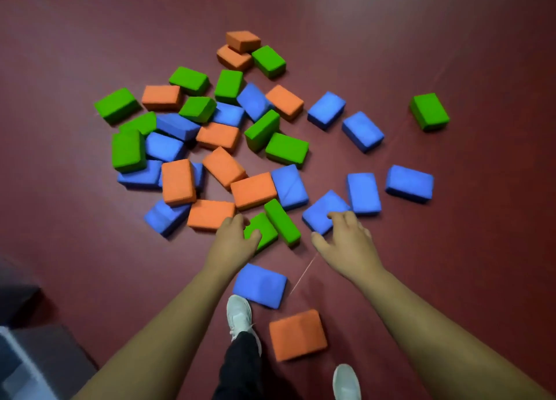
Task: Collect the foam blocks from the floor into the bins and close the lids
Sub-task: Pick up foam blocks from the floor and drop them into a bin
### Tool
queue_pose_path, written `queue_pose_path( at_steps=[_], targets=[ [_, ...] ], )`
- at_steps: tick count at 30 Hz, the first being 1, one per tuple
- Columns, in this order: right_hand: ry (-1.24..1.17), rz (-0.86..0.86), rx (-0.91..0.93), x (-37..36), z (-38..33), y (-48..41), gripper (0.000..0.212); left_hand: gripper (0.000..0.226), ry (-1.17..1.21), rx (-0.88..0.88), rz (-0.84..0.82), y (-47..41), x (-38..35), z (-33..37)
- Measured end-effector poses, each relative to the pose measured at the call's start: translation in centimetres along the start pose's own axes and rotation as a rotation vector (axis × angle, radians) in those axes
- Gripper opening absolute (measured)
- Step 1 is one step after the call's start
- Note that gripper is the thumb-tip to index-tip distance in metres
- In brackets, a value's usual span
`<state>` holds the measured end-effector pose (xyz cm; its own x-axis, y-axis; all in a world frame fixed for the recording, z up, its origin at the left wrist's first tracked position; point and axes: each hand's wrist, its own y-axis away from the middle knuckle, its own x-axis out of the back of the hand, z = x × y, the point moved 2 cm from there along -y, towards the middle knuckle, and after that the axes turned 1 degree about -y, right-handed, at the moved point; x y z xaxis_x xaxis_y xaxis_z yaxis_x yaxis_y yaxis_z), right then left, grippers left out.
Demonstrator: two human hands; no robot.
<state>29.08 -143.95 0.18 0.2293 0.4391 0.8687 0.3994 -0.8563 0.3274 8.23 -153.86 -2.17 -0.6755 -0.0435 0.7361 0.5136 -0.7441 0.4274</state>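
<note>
Several green, orange and blue foam blocks lie scattered on a dark red floor. My left hand [233, 238] grips a green block [264, 229] at the near edge of the pile, thumb on its near side and fingers over its far side. My right hand [346, 234] grips a blue block [322, 214], thumb at its near corner and fingers on top. A second green block [282, 222] lies between the two hands. A blue block [260, 285] and an orange block [298, 335] lie close to my feet.
A grey bin [33, 366] shows partly at the bottom left corner. My white shoes [239, 314] stand on the floor below the hands. One green block [429, 111] sits apart at the far right. Bare floor surrounds the pile.
</note>
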Motion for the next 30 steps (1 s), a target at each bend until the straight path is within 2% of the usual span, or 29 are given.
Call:
queue_pose_path(
  at_steps=[5,8,11,16,21,23,26,30],
  targets=[
    [-0.028,-0.020,-0.172,-7.8,2.3,-7.1,0.056,0.029,-0.079,-0.076,-0.165,-12.3,-7.7,-1.8],
    [-0.069,-0.013,-0.266,-13.3,5.0,-10.2,0.057,0.030,-0.058,-0.020,-0.221,-18.0,-14.4,-3.4],
    [-0.066,-0.078,-0.333,-19.0,9.1,-13.4,0.054,0.044,-0.049,0.078,-0.284,-22.8,-22.4,-6.1],
    [-0.095,-0.061,-0.402,-28.3,16.4,-18.9,0.051,0.079,0.037,0.362,-0.273,-30.1,-34.7,-10.7],
    [-0.100,-0.054,-0.412,-35.9,22.6,-23.2,0.048,0.140,0.157,0.615,-0.189,-35.9,-45.2,-15.1],
    [-0.103,-0.076,-0.411,-38.4,24.6,-24.8,0.049,0.141,0.173,0.625,-0.141,-36.9,-47.9,-15.4],
    [-0.193,-0.088,-0.450,-42.0,27.4,-28.2,0.050,0.128,0.137,0.608,-0.035,-37.4,-50.1,-15.3],
    [-0.427,-0.028,-0.659,-45.7,30.2,-34.1,0.058,0.117,0.118,0.563,0.113,-36.5,-50.7,-16.5]
  ],
)
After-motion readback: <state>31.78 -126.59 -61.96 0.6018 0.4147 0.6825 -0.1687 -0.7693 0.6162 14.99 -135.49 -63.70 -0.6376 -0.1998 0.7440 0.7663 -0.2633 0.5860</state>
